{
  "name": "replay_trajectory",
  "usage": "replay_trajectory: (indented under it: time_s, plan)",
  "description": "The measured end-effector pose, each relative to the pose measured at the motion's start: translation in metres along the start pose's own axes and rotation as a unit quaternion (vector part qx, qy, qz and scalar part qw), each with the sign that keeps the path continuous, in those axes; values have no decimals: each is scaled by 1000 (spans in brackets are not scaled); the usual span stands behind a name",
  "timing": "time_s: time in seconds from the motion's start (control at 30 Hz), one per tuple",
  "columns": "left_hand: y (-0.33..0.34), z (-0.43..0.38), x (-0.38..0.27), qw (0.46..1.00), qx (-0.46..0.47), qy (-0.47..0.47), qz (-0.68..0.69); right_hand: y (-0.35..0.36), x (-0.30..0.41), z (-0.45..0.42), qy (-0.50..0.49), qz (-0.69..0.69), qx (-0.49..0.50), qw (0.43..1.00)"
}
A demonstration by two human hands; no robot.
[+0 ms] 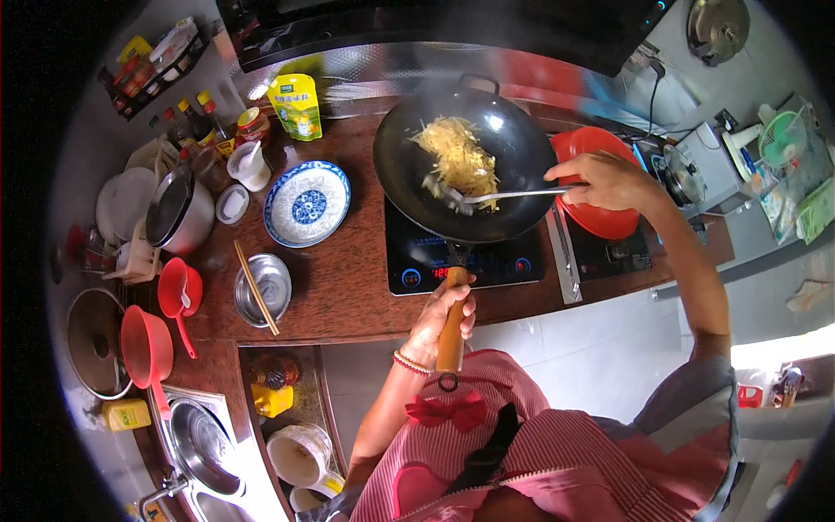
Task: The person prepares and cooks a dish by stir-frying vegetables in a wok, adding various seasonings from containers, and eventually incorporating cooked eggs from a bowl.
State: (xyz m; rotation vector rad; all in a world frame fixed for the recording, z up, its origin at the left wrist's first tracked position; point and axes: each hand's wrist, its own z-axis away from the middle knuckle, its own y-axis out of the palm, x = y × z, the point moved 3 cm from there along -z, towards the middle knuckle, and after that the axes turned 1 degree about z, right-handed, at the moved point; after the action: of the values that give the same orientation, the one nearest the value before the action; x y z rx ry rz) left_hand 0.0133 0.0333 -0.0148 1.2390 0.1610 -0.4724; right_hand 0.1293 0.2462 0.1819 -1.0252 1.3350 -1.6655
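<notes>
A black wok (522, 143) sits on the lit induction cooktop (496, 274). My left hand (438, 313) grips its wooden handle (451, 339). Pale shredded food, perhaps potato (456, 153), lies heaped in the wok, with steam rising. My right hand (603, 183) holds a metal spatula (509, 194) by its handle. The spatula's blade looks blurred at the heap's lower left edge. Left of the wok, on the brown counter, are a blue-and-white plate (308, 204) and a steel bowl (273, 290) with wooden chopsticks (256, 287) across its rim.
A red basin (603, 218) stands close to the wok's right side. Behind the plate are a yellow seasoning pouch (295, 107) and a white jar (251, 166). Two red ladles (179, 293) lie at the left, near the steel sink (205, 447). A dark range hood (424, 23) hangs above.
</notes>
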Motion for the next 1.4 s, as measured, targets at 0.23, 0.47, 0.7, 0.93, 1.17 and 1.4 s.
replay_trajectory:
  time_s: [0.23,0.47,0.7,0.93,1.17,1.4]
  plan:
    - [2,3,-2,1000,-5,4,-18,-9,89,-54,36,143,117,982]
    - [4,-2,0,1000,-2,-2,5,23,55,-142,119,230,72,963]
    - [2,-1,4,1000,-14,15,-6,63,-55,-68,339,-237,52,909]
    - [5,1,2,1000,-17,4,0,98,-20,71,403,-467,23,787]
    - [5,2,0,1000,-20,-3,13,58,1,101,385,-377,-15,842]
    - [3,2,-2,1000,-14,-4,2,96,-22,56,330,-320,11,888]
